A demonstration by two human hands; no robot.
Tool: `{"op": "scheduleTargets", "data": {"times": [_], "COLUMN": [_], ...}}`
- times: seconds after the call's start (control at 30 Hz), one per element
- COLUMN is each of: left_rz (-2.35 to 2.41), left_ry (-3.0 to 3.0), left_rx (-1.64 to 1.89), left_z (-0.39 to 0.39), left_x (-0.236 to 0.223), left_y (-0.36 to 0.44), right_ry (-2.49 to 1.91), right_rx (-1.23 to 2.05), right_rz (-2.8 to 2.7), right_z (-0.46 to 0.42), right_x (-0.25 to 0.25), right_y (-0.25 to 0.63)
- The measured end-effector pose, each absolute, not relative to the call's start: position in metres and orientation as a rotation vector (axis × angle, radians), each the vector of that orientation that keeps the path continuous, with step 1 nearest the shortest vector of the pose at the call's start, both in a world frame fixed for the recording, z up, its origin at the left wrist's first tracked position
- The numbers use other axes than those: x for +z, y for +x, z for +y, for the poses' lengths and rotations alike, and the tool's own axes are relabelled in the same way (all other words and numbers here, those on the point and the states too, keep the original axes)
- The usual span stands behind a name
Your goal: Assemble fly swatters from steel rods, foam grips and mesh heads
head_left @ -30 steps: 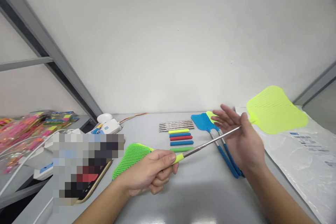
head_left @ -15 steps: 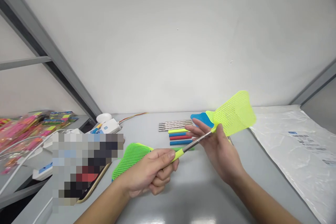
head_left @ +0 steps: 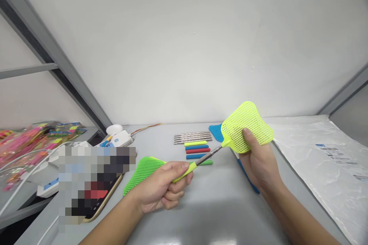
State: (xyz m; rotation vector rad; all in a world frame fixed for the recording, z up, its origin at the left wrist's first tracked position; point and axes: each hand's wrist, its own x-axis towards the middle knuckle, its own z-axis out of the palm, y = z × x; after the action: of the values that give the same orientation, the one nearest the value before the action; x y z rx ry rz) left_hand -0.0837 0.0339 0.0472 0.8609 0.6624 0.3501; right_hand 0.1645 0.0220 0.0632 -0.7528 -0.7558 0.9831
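A yellow-green fly swatter [head_left: 244, 124] with a metal telescopic rod is held up in front of me, slanting up to the right. My left hand [head_left: 169, 185] is closed round its yellow-green handle. At the other end, my right hand [head_left: 260, 159] pinches the perforated head, thumb on the near face and fingers behind it. On the table beyond lie several metal rods [head_left: 192, 138] and several coloured handle sleeves, among them a red one [head_left: 197, 151]. A green swatter head [head_left: 146, 172] lies partly behind my left hand. A blue swatter [head_left: 216, 132] is partly hidden by the held one.
At the left sit a phone [head_left: 106, 199], partly blurred out, and a white power strip [head_left: 122, 138] with cables. Colourful packaged goods [head_left: 37, 141] lie further left. A white plastic mailer [head_left: 319, 160] covers the table's right side, and a wall [head_left: 184, 46] stands behind.
My right hand has shifted from the neck of the swatter to its head and gripped it. The head has turned and moved slightly left. My left hand keeps its hold on the handle.
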Motion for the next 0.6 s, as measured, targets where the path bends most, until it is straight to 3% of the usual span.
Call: {"op": "scheduleTargets", "data": {"times": [0.37, 0.6], "left_rz": [0.645, 0.465], "left_ry": [0.806, 0.719], "left_rx": [0.399, 0.359], "left_z": [0.027, 0.015], "left_x": [0.048, 0.04], "left_y": [-0.073, -0.058], "right_ry": [-0.887, -0.988], "right_rx": [0.949, 1.279], "right_rz": [-0.782, -1.187], "right_z": [0.02, 0.006], "right_x": [0.059, 0.046], "right_y": [0.159, 0.121]}}
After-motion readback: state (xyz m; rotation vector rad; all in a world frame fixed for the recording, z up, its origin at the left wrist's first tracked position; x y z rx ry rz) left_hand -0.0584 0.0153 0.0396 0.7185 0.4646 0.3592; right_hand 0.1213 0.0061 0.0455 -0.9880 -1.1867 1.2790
